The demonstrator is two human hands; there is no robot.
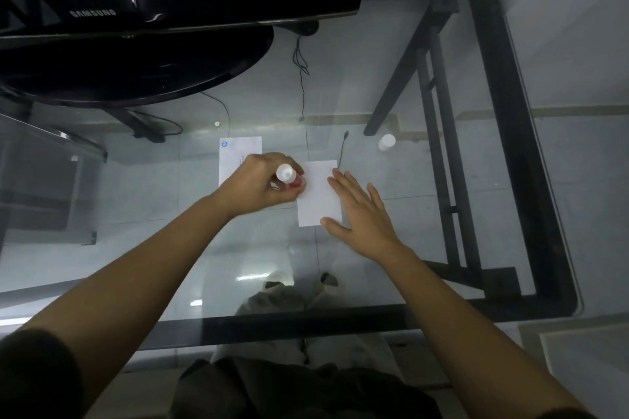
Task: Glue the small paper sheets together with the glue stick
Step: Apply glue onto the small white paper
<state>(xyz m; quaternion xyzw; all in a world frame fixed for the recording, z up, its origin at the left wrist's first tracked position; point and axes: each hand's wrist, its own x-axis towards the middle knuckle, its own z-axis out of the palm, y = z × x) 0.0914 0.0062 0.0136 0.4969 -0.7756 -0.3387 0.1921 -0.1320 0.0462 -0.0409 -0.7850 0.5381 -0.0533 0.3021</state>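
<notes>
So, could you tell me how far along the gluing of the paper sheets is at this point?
Done: the cap is off and stands apart on the glass table. In hand: the left hand grips the glue stick at the left edge of the plain sheet, which the right hand holds flat. Left: the printed sheet lies separate, so the sheets are not yet joined.

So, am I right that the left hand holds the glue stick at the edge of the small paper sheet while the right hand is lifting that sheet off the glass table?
Not quite. In the head view the right hand is not lifting the small paper sheet; it lies flat on it, holding it down on the glass table. The rest holds: the left hand has its grip on the glue stick at the sheet's edge.
</notes>
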